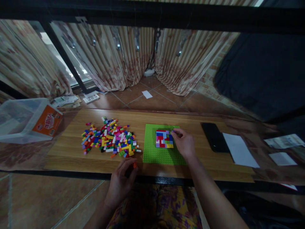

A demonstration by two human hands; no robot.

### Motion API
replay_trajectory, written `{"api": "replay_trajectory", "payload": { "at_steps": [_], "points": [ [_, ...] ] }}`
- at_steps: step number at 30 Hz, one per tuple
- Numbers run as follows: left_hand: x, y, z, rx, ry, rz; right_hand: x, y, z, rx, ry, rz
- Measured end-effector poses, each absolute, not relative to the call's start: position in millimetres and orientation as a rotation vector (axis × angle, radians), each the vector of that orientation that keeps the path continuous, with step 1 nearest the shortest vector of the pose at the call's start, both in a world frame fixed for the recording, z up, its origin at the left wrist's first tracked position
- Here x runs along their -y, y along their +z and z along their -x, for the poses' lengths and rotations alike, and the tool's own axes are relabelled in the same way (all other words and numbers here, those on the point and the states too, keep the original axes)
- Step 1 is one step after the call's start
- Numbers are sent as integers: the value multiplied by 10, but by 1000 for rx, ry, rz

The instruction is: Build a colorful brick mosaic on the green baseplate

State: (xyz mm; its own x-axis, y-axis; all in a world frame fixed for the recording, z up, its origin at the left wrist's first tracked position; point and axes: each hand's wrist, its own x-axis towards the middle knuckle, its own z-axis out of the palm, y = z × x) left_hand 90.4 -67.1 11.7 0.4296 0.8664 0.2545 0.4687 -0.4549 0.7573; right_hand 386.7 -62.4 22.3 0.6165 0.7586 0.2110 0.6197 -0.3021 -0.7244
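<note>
Near the table's front edge, my left hand [124, 176] pinches a small orange toy brick [135, 164] between thumb and fingers. My right hand [184, 141] reaches over the green baseplate [151, 156], its fingertips closed on a small dark, bluish toy brick at the far right corner of the block build. That brick is mostly hidden by the fingers. The block build [164, 139] is a low square of red, blue, yellow, purple and white bricks, standing on the baseplate's middle.
A loose pile of mixed bricks [114, 138] lies left of the baseplate on the wooden table [69, 152]. A clear plastic box [23, 121] with an orange label stands at the far left. A black phone [214, 136] and white paper [239, 149] lie at the right.
</note>
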Motion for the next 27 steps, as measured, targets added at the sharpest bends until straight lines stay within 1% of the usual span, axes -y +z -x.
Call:
{"api": "replay_trajectory", "payload": {
  "at_steps": [6, 14, 27],
  "points": [
    [669, 122, -910, -1122, 868, -2095, 560, 222, -3881, 1167, 270, 2033],
    [660, 85, -904, -1132, 832, -2089, 578, 183, -4062, 1257, 483, 1915],
    [666, 131, -921, -1127, 831, -2076, 487, 78, -4117, 1137, 556, 1807]
  ]
}}
